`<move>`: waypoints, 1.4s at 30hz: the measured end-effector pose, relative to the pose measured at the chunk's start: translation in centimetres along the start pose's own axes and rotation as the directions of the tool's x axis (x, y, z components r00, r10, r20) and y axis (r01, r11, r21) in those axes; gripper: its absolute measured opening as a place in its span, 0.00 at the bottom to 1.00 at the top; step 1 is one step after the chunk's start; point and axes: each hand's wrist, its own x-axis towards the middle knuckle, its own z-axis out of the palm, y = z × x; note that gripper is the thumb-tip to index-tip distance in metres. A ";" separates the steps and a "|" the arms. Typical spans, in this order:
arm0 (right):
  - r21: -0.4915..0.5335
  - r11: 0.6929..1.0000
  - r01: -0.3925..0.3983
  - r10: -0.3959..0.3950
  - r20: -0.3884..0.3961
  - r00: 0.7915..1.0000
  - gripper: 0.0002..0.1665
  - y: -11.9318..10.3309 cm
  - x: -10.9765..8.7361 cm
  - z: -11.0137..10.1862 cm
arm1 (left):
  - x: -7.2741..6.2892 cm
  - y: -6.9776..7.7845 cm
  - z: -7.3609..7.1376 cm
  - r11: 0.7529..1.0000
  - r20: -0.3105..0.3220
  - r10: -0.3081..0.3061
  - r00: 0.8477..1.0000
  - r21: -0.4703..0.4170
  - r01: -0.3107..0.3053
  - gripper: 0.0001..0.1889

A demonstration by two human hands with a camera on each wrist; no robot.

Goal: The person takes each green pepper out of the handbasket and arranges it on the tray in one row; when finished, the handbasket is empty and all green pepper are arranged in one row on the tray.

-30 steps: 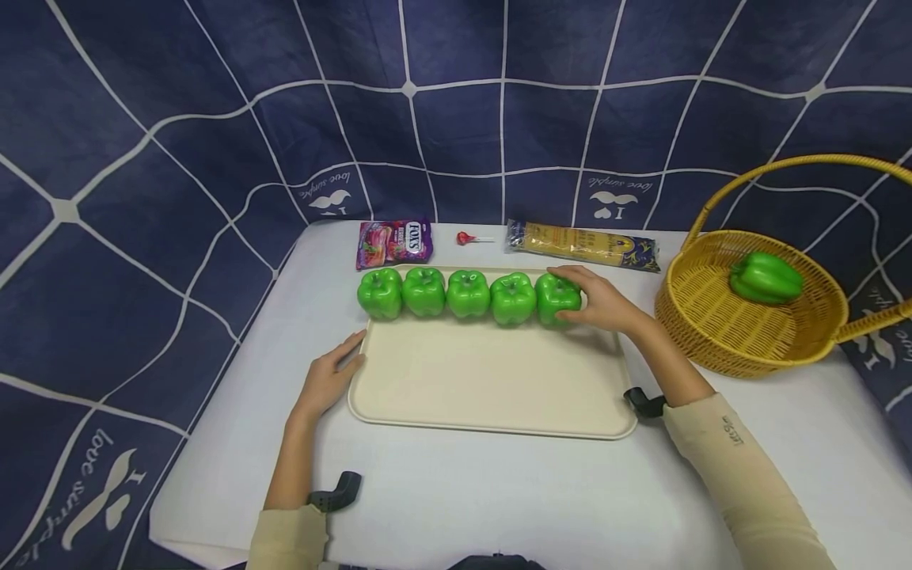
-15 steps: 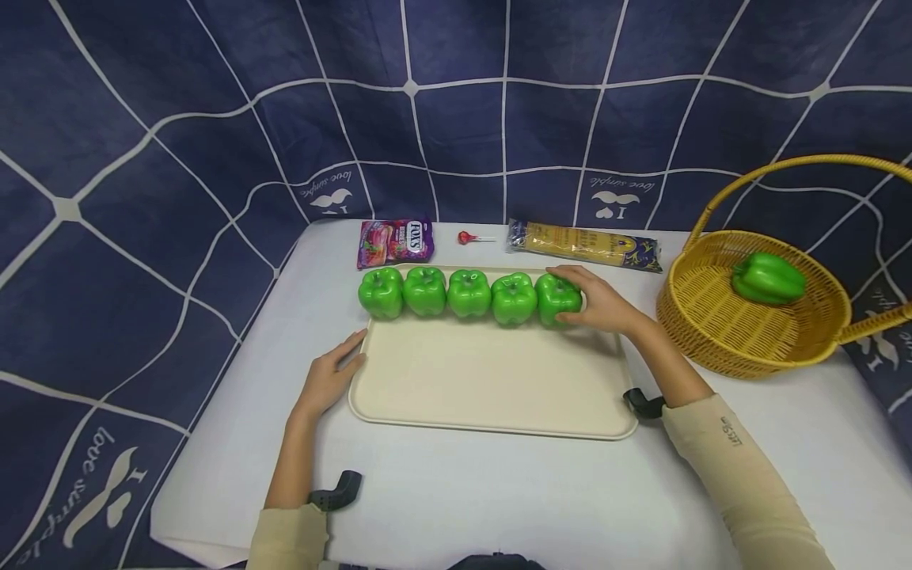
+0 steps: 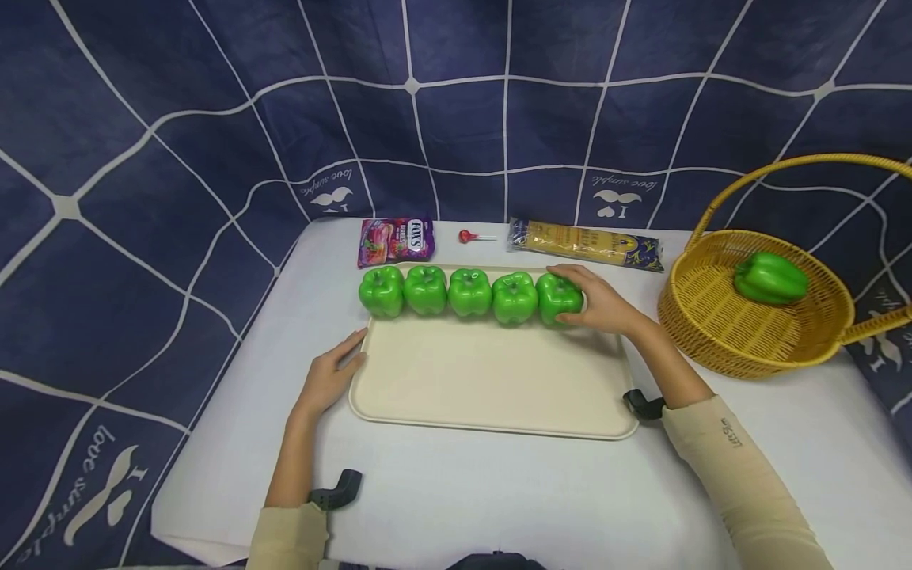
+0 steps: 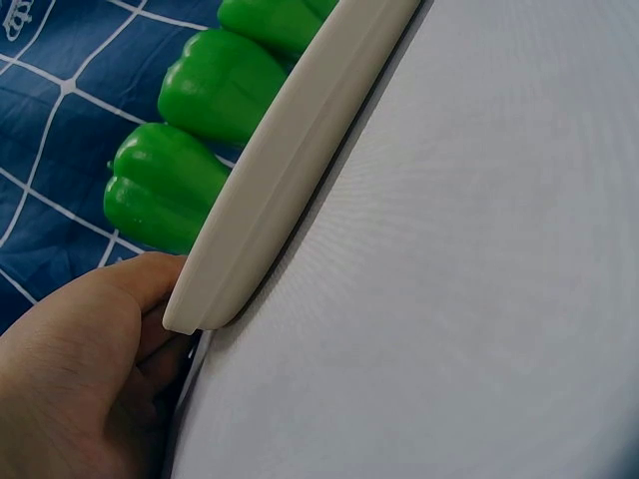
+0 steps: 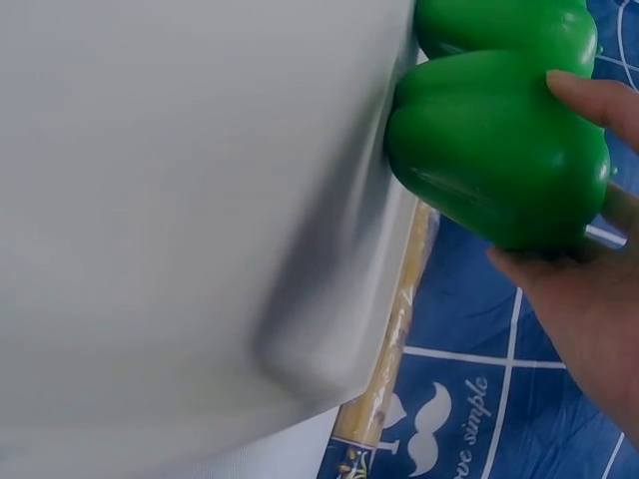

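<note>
A row of green bell peppers (image 3: pixel 469 293) stands along the far side of a cream tray (image 3: pixel 492 380). At the row's right end, my right hand (image 3: pixel 602 305) grips the last bell pepper (image 5: pixel 504 150), thumb on its near side and fingers behind it. That pepper stands upright beside its neighbour in the head view. My left hand (image 3: pixel 329 380) holds the tray's left rim; in the left wrist view the thumb lies over the edge (image 4: pixel 215 274) and the other fingers bend below, partly hidden.
A yellow wicker basket (image 3: pixel 680 332) with a tall handle stands at the right, one green bell pepper (image 3: pixel 771 279) lying inside. Behind the tray lie a purple candy bag (image 3: pixel 396 242), a red lollipop (image 3: pixel 466 236) and a pack of spaghetti (image 3: pixel 584 244). A dark blue cloth hangs behind.
</note>
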 end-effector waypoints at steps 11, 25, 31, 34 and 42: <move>0.004 1.000 -0.019 0.019 -0.001 1.000 0.52 -0.1 -0.1 0.0 | -0.1 0.3 -0.1 1.000 0.012 0.008 1.000 -0.010 -0.008 0.24; 0.004 0.999 -0.033 0.033 -0.009 0.999 0.52 0.0 -0.1 0.0 | -0.2 0.4 -0.1 1.000 0.012 0.005 1.000 -0.013 -0.005 0.24; 0.003 1.000 -0.020 0.020 -0.015 1.000 0.54 0.2 -0.5 -0.1 | -0.1 0.4 -0.1 1.000 0.015 0.008 1.000 -0.014 -0.008 0.24; -0.017 1.000 -0.025 0.024 -0.033 0.999 0.54 0.3 -1.1 -0.5 | -0.1 0.4 -0.1 1.000 0.016 0.012 1.000 -0.015 -0.012 0.24; -0.061 0.995 -0.076 0.069 -0.119 0.991 0.52 0.5 -4.0 -2.5 | -0.2 0.1 -0.1 1.000 0.012 0.011 1.000 -0.008 -0.010 0.24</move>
